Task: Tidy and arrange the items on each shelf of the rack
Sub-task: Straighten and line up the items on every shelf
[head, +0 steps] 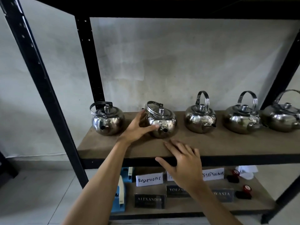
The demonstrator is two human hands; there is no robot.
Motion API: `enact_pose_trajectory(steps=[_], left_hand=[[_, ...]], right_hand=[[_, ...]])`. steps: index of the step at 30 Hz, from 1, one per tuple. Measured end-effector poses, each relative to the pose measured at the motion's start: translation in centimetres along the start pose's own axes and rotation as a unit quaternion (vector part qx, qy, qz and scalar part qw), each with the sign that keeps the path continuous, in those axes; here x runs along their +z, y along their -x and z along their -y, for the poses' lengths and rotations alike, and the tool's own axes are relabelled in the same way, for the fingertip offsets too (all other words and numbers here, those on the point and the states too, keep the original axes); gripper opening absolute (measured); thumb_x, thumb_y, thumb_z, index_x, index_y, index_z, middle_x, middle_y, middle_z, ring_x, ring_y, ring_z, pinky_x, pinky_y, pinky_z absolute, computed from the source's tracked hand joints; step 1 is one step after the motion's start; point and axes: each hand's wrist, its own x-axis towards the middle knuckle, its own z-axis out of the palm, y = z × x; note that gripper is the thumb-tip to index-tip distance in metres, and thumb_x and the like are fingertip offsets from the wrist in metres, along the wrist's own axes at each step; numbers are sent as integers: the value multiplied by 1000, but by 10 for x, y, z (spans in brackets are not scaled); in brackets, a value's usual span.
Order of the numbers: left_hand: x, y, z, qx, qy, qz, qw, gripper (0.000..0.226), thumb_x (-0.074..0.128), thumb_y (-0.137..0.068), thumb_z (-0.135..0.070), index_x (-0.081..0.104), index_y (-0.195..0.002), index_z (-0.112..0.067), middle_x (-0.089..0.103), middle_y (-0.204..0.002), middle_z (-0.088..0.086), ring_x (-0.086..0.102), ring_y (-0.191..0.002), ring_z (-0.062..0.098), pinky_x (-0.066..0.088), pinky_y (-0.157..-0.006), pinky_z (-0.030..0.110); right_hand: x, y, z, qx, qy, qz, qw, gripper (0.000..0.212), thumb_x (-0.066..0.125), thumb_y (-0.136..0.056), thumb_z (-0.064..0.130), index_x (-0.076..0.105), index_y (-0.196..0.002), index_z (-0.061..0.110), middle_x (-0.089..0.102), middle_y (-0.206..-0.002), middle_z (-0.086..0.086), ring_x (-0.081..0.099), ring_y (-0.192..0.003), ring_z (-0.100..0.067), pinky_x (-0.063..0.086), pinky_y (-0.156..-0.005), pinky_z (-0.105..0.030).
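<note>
Five shiny metal kettles sit in a row on the brown shelf [211, 143] of the black rack [40, 75]. The first kettle [108, 121] is at the far left, with its handle folded down and its spout pointing at me. Just to its right is the second kettle [160, 123], and its handle is down too. My left hand [138, 127] holds this one. My thumb lies across its front, just above the spout, and my fingers curl round its left side.

The third kettle [200, 119] stands apart from it, with its handle up. The fourth kettle [241, 120] also has its handle up. The fifth kettle [283, 117] is at the far right, just beside the fourth, and part of it is cut off at the edge.

My right hand [183, 161] is low, by the front edge of the shelf. Its fingers are spread and loose, and it holds nothing. I cannot tell if it touches the shelf.

On the lower shelf [186, 210], from the left, I see a blue and white thing [120, 198], white paper signs [149, 179] with writing, dark name plates [149, 201], and two stamps with red tops [246, 189].
</note>
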Motion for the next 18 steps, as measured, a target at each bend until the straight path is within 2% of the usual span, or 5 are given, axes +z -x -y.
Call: enact_pose_trajectory(steps=[7,9,11,15,18], left_hand=[[2,-13,4,30,-14,17,999,69,89,-75,-30,57,-135,-18,71,-126,-2,65,-120,16,46,-111,46],[3,-13,5,32,-10,13,999,72,89,-74,-32,57,-136,-18,71,-125,-2,65,-119,15,46,-110,42],[6,-13,3,33,-12,16,999,76,89,-72,-35,55,-138,-17,71,-125,-3,65,-119,14,47,-110,40],[8,-10,2,28,-4,10,1000,65,84,-81,-16,54,-139,-14,72,-124,-3,67,-116,12,50,-105,32],[7,-9,3,24,-5,14,1000,66,85,-81,-19,54,-139,-15,72,-124,-1,67,-116,15,50,-105,36]], right_hand=[[-12,-6,5,23,-54,23,998,78,36,-89,87,65,-136,32,60,-142,12,52,-128,-8,34,-102,-33],[-23,-14,4,77,-182,39,979,82,42,-85,88,60,-143,32,58,-145,14,46,-131,3,36,-111,-30],[-33,-27,3,104,-317,-5,943,77,51,-86,83,59,-143,32,61,-141,15,52,-130,5,45,-112,-34],[-47,-73,6,76,-364,-99,923,65,60,-89,68,63,-137,25,65,-129,16,58,-121,3,50,-103,-28],[-55,-123,6,43,-361,-13,932,83,69,-78,73,55,-145,28,56,-145,13,50,-133,1,41,-109,-25]])
